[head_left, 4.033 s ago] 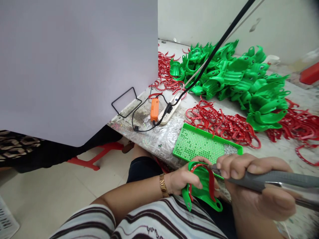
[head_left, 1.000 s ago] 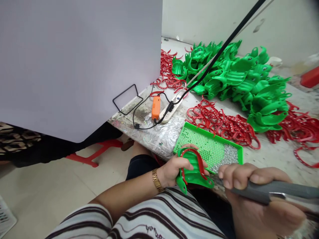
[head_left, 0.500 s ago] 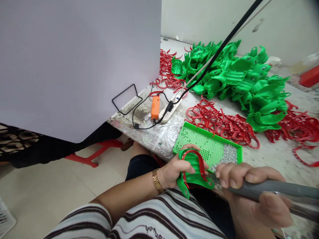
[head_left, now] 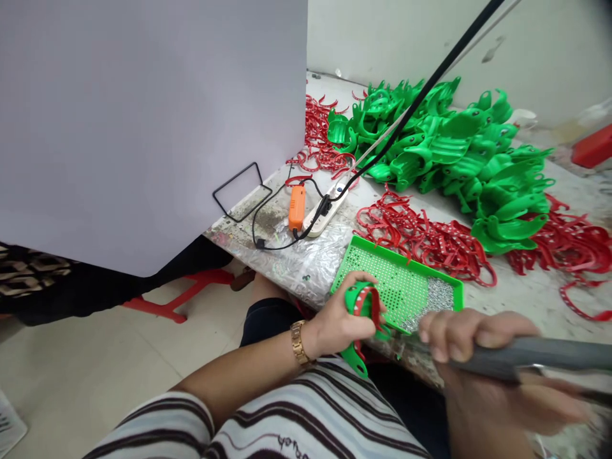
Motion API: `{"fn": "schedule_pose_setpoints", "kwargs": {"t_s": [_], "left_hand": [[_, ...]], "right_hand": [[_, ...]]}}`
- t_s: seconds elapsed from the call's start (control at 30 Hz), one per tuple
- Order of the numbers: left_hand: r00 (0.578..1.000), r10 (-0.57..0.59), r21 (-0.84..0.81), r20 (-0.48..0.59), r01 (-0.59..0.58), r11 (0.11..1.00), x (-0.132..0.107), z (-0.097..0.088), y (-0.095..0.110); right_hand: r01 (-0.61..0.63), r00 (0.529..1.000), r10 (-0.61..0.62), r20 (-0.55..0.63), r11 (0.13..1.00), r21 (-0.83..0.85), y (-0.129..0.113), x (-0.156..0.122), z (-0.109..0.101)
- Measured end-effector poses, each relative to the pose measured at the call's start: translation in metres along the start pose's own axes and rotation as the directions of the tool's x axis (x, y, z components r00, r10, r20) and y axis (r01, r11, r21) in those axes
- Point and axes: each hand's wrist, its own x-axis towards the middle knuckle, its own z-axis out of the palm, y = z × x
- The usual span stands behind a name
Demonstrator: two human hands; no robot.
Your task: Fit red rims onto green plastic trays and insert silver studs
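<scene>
My left hand (head_left: 347, 322), with a gold-coloured watch at its wrist, is closed around a green plastic crocodile-head piece (head_left: 356, 363). Along the piece's inner edge runs a red strip (head_left: 370, 299) with white teeth. My right hand (head_left: 473, 338) grips a long grey electric screwdriver (head_left: 549, 354), blurred by motion. Its tip lies to the right of the green piece, apart from it. Just beyond both hands, a green perforated tray (head_left: 373, 268) holds a heap of small silver screws (head_left: 440, 296) at its right end.
Many green pieces (head_left: 449, 137) are piled at the back. Red toothed strips (head_left: 425, 236) lie in heaps around them. A white power strip (head_left: 327, 210), an orange adapter (head_left: 297, 207) and cables lie left. A large pale panel (head_left: 153, 127) stands left; a red stool (head_left: 167, 309) is below.
My right hand has drawn the screwdriver right, off the green piece. My left hand has turned the piece, so its toothed side shows more.
</scene>
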Motion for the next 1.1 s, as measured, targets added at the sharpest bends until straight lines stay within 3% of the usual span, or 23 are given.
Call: {"fn": "schedule_pose_setpoints", "kwargs": {"t_s": [0.1, 0.2, 0.33, 0.47, 0.93, 1.1], "left_hand": [[0.997, 0.079, 0.038, -0.023, -0.078, 0.996, -0.003, -0.005, 0.008], [0.992, 0.037, -0.156, 0.123, -0.017, 0.988, -0.004, -0.008, 0.010], [0.969, 0.040, -0.286, 0.242, 0.032, 0.958, -0.003, -0.012, 0.008], [0.950, 0.098, -0.348, 0.296, 0.012, 0.938, -0.004, -0.015, 0.007], [0.959, 0.144, -0.372, 0.246, -0.043, 0.927, -0.002, -0.020, 0.003], [0.960, 0.143, -0.403, 0.241, -0.035, 0.915, -0.002, -0.017, 0.002]], "right_hand": [[0.081, 0.982, -0.096, -0.161, 0.992, -0.101, 0.002, 0.005, -0.014], [0.020, 0.966, -0.067, -0.249, 0.983, -0.185, 0.021, 0.004, -0.023], [-0.082, 0.956, 0.025, -0.292, 0.980, -0.184, 0.051, -0.006, -0.026], [-0.099, 0.951, 0.037, -0.307, 0.977, -0.190, 0.062, -0.012, -0.027], [-0.134, 0.945, 0.059, -0.322, 0.967, -0.218, 0.071, -0.018, -0.027], [-0.088, 0.949, 0.020, -0.316, 0.975, -0.202, 0.059, -0.009, -0.023]]}}
